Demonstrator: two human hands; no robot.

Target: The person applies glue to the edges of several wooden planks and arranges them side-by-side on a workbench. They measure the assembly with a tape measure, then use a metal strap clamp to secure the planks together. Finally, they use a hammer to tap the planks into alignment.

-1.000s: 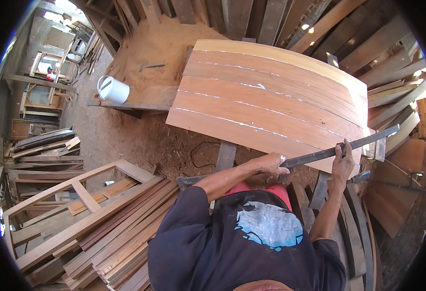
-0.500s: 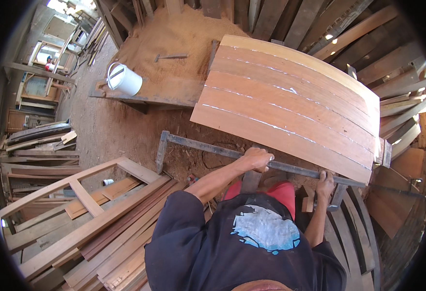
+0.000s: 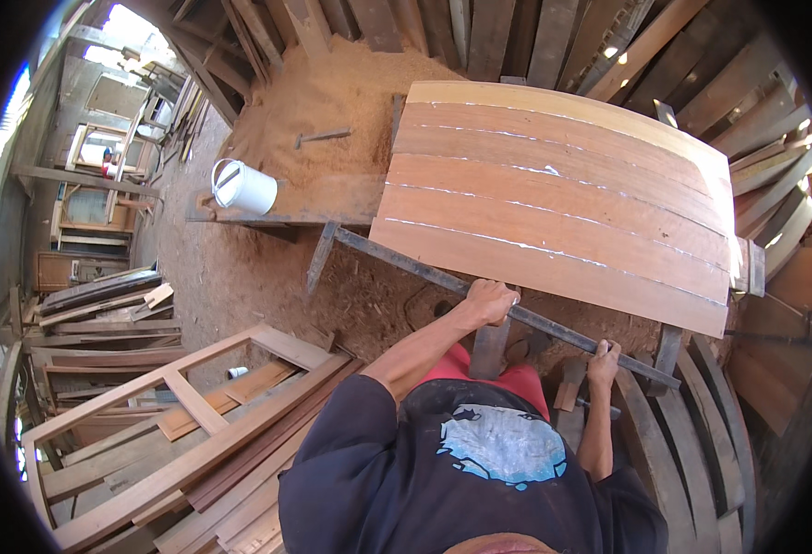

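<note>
A long dark metal bar clamp [image 3: 404,262] slants across in front of me, its left end farther away than its right. My left hand [image 3: 491,303] is closed around the bar near its middle. Toward the right end, my right hand [image 3: 603,364] is also wrapped on the bar, close to the clamp's sliding jaw and handle. At the far left end, a fixed jaw [image 3: 321,258] points down toward the floor. Just beyond the bar lies a wide panel of wooden boards [image 3: 554,217] side by side, with white glue lines along the seams.
A white bucket [image 3: 247,190] stands on a bench edge [image 3: 318,212] at the left. A hammer [image 3: 325,137] rests on the sawdust [image 3: 351,88] behind. Near left are a wooden frame [image 3: 193,399] and stacked boards; curved boards [image 3: 683,443] stand at right. Planks [image 3: 554,42] lean at the back.
The clamp has swung: its left end is farther from me and its right end nearer, so it slants more steeply. Both hands keep their hold. The whole view has shifted slightly.
</note>
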